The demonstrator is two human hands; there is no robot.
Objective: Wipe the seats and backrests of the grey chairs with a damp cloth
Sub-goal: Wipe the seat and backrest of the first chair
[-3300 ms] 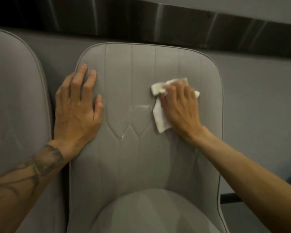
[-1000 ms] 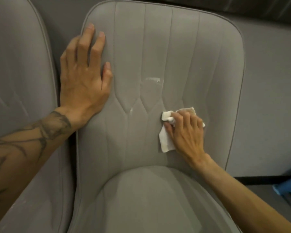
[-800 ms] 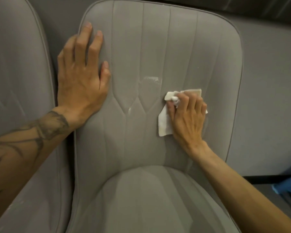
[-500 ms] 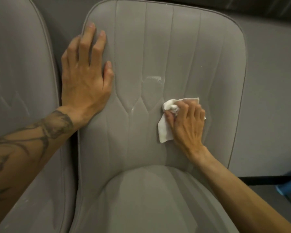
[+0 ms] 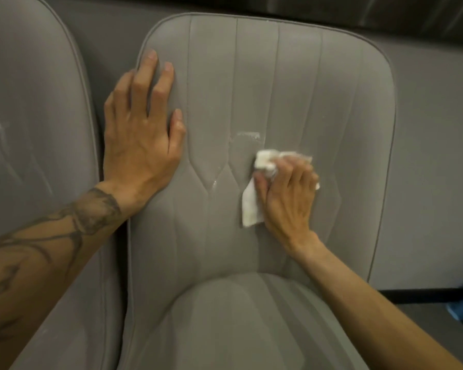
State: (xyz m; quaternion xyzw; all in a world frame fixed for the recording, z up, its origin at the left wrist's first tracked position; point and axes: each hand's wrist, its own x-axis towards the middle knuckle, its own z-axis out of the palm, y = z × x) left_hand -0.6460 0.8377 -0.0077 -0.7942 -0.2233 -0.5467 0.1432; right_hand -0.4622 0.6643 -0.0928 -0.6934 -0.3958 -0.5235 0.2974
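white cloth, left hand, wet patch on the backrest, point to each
white cloth (image 5: 250,209): head view, on its lower flat flap
left hand (image 5: 142,140): head view, on the back of the hand
wet patch (image 5: 247,136): head view, on its shiny upper edge

Right hand (image 5: 286,198) presses white cloth (image 5: 250,206) on grey backrest (image 5: 292,89); left hand (image 5: 142,134) flat beside.

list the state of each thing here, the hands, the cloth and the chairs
backrest: upright, pale smear near its middle
cloth: white, bunched, pressed on the backrest just below the smear
right hand: fingers curled round the cloth
left hand: flat, fingers straight, on the backrest's left edge
seat: no hand or cloth on it
left chair: faint pale streaks
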